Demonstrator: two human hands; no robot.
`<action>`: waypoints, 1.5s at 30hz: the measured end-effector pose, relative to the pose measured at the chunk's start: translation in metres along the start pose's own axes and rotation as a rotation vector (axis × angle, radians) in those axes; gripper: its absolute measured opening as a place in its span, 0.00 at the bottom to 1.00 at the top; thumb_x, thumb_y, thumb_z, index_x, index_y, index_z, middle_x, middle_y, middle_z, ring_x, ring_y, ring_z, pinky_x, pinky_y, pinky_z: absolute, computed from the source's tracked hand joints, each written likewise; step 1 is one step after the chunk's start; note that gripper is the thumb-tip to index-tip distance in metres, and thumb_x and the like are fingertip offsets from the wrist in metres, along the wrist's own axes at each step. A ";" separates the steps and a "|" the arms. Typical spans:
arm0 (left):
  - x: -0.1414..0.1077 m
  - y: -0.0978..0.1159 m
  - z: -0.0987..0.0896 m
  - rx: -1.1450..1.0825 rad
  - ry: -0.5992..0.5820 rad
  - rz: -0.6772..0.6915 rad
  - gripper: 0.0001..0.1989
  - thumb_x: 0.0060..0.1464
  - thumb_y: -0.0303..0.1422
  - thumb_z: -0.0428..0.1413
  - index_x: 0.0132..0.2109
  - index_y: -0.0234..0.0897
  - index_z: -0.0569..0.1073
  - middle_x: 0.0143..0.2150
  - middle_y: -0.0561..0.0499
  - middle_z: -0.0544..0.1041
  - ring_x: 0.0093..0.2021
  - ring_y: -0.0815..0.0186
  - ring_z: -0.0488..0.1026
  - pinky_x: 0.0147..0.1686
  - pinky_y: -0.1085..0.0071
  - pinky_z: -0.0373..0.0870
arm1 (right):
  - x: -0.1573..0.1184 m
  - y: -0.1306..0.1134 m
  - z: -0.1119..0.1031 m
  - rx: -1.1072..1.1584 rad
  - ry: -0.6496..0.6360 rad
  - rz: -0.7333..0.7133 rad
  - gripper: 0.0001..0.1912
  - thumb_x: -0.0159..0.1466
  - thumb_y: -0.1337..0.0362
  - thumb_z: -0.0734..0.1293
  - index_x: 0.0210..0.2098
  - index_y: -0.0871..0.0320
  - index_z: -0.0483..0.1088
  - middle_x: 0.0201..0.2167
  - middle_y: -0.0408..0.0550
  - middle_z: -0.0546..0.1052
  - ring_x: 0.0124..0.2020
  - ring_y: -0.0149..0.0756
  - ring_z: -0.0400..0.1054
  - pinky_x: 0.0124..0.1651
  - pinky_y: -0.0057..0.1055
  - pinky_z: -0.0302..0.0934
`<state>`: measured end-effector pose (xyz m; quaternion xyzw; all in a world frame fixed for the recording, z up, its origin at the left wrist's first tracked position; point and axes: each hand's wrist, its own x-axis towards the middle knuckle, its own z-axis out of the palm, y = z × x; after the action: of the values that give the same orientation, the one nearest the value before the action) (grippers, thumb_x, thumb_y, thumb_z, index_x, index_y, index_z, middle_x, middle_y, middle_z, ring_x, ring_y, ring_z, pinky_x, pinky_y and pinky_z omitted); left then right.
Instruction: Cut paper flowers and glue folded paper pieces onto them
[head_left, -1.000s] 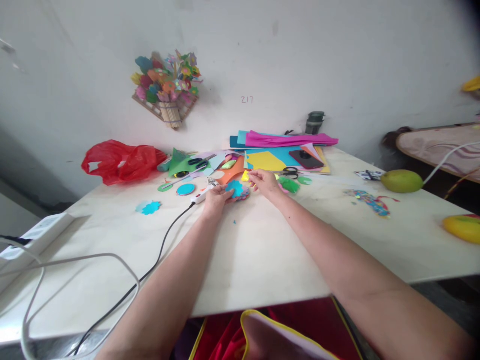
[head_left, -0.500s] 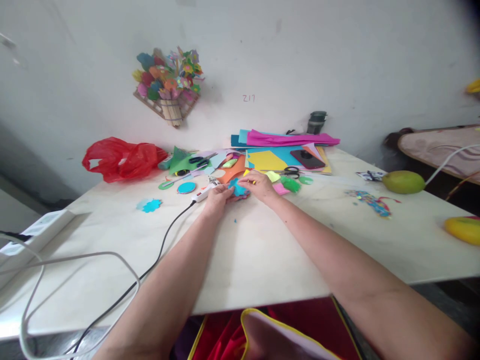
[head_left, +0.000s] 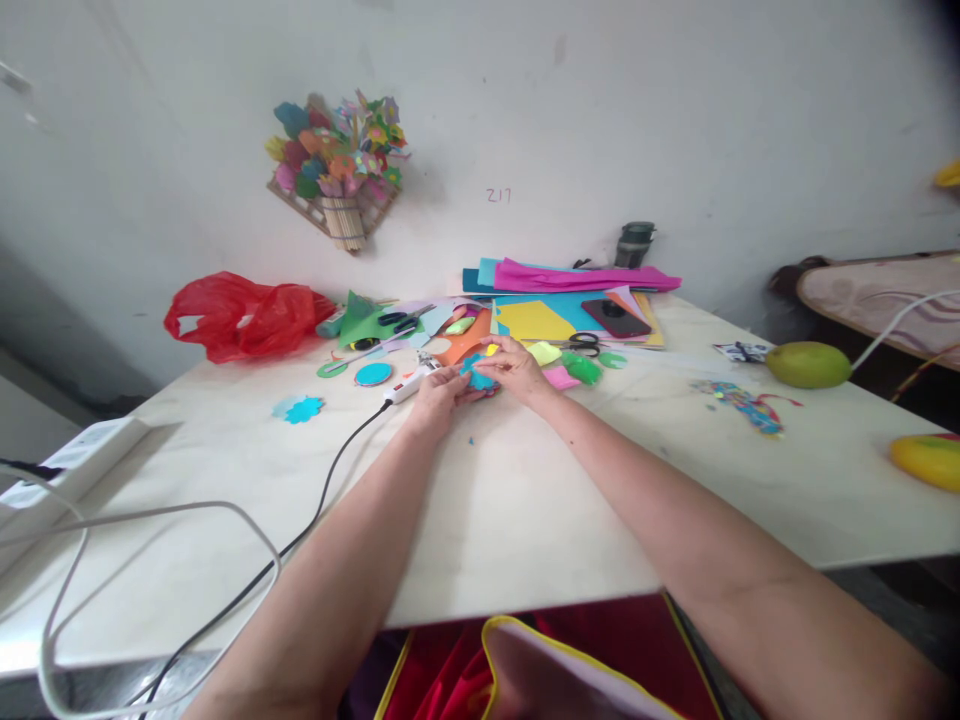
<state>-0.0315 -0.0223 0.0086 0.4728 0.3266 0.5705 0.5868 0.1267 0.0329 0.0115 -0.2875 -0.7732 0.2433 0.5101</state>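
A blue scalloped paper flower (head_left: 478,373) is held just above the table, with other colours showing at its lower edge. My left hand (head_left: 441,392) grips it by the left side, thumb on top. Over its right part, my right hand (head_left: 519,372) has thumb and finger pinched together, and what sits between them is too small to make out. A white hot glue gun (head_left: 410,385) with a black cord lies beside my left hand. To the left are a blue paper disc (head_left: 373,374) and another blue scalloped flower (head_left: 304,410).
Scissors (head_left: 585,345), a phone (head_left: 616,318) and coloured paper sheets (head_left: 536,320) lie behind my hands. A red plastic bag (head_left: 247,318) sits at the back left, a white power strip (head_left: 82,465) at the left edge. Fruit-shaped objects (head_left: 808,364) stand on the right.
My right fingers have shifted slightly over the blue flower, with the index finger raised a little more. The left hand keeps its hold, and the table items look unchanged.
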 end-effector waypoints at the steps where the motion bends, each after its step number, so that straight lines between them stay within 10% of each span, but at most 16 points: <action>1: 0.000 0.000 0.000 -0.003 0.003 -0.003 0.14 0.42 0.34 0.65 0.37 0.31 0.76 0.36 0.43 0.79 0.37 0.60 0.77 0.40 0.64 0.75 | 0.000 0.000 0.000 -0.005 0.000 0.004 0.04 0.55 0.62 0.71 0.30 0.52 0.80 0.48 0.49 0.71 0.50 0.41 0.64 0.48 0.37 0.63; 29: -0.002 0.004 0.006 -0.027 0.184 0.005 0.15 0.35 0.30 0.68 0.33 0.30 0.76 0.29 0.49 0.78 0.32 0.64 0.76 0.37 0.66 0.74 | -0.008 -0.028 -0.004 0.216 -0.139 0.181 0.21 0.66 0.52 0.56 0.49 0.53 0.72 0.40 0.49 0.79 0.58 0.41 0.61 0.63 0.44 0.50; 36: -0.004 0.006 0.009 -0.044 0.172 0.013 0.17 0.33 0.31 0.68 0.33 0.31 0.76 0.30 0.49 0.78 0.30 0.67 0.75 0.34 0.70 0.73 | -0.002 -0.032 -0.007 0.223 0.008 0.202 0.18 0.59 0.51 0.65 0.41 0.56 0.77 0.53 0.52 0.72 0.55 0.41 0.63 0.53 0.36 0.61; 45: -0.006 0.008 0.011 0.000 0.121 0.000 0.19 0.35 0.31 0.67 0.37 0.31 0.74 0.32 0.48 0.78 0.32 0.64 0.76 0.36 0.68 0.73 | -0.006 -0.029 0.000 0.387 -0.067 0.531 0.22 0.42 0.49 0.74 0.19 0.61 0.68 0.16 0.38 0.67 0.20 0.26 0.59 0.24 0.25 0.55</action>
<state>-0.0255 -0.0308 0.0186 0.4373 0.3616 0.5981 0.5660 0.1236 0.0081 0.0266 -0.3686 -0.6271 0.5196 0.4482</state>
